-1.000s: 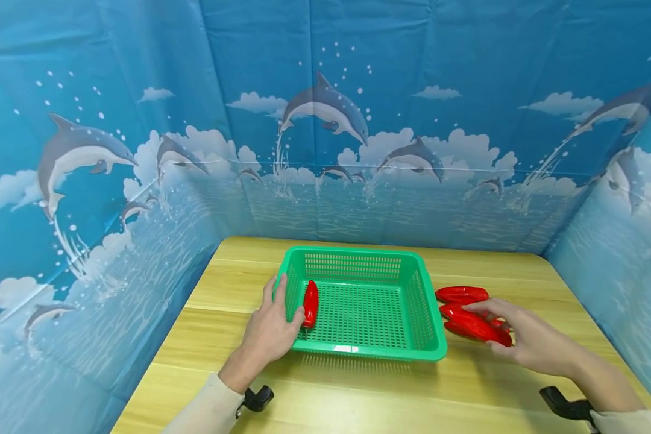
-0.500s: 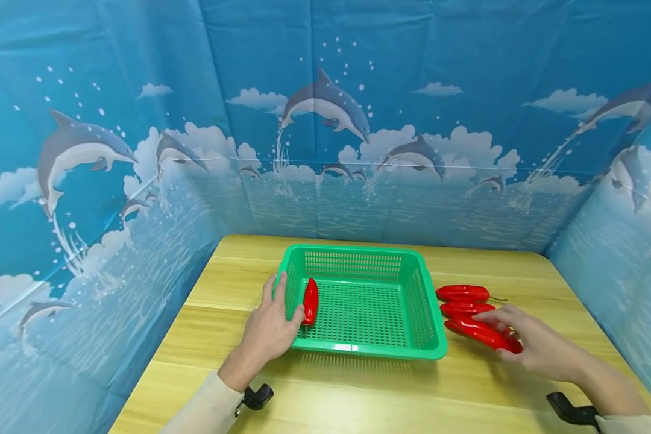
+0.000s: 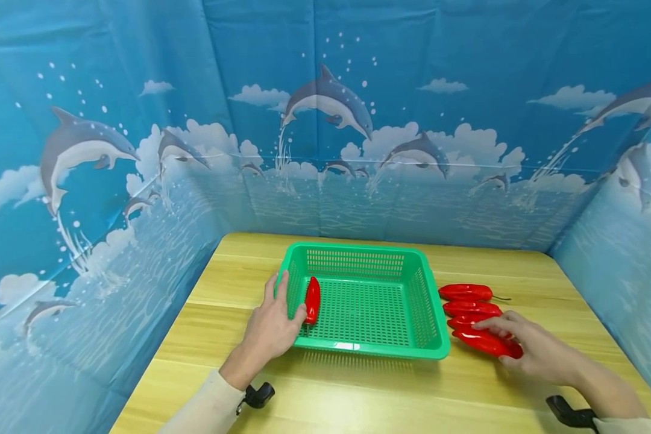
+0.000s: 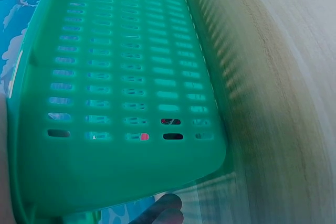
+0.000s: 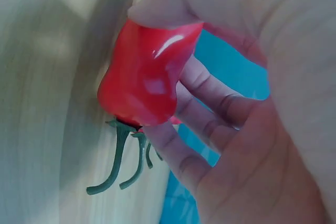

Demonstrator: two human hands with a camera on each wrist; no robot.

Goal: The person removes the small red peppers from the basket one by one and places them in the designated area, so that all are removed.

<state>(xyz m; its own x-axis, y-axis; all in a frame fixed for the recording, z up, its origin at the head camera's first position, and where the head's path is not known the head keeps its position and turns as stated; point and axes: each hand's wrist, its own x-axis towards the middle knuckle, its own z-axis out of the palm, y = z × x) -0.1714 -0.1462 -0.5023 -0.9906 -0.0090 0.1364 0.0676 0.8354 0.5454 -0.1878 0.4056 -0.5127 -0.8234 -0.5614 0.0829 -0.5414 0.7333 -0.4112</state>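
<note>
A green plastic basket stands on the table, with one red chili pepper lying inside along its left wall. My left hand grips the basket's left side, thumb over the rim; fingertips show past the basket's wall in the left wrist view. To the right of the basket, several red peppers lie in a row. My right hand holds the nearest red chili pepper between thumb and fingers. In the right wrist view this pepper hides most of the others, whose green stems stick out below.
The farthest loose pepper lies by the basket's right wall, its stem pointing right. A wooden tabletop extends under everything. Blue dolphin-print cloth closes off the back and both sides.
My right hand has shifted slightly toward me and right with the nearest pepper. The peppers behind it are more spread out and visible now. My left hand stays on the basket.
</note>
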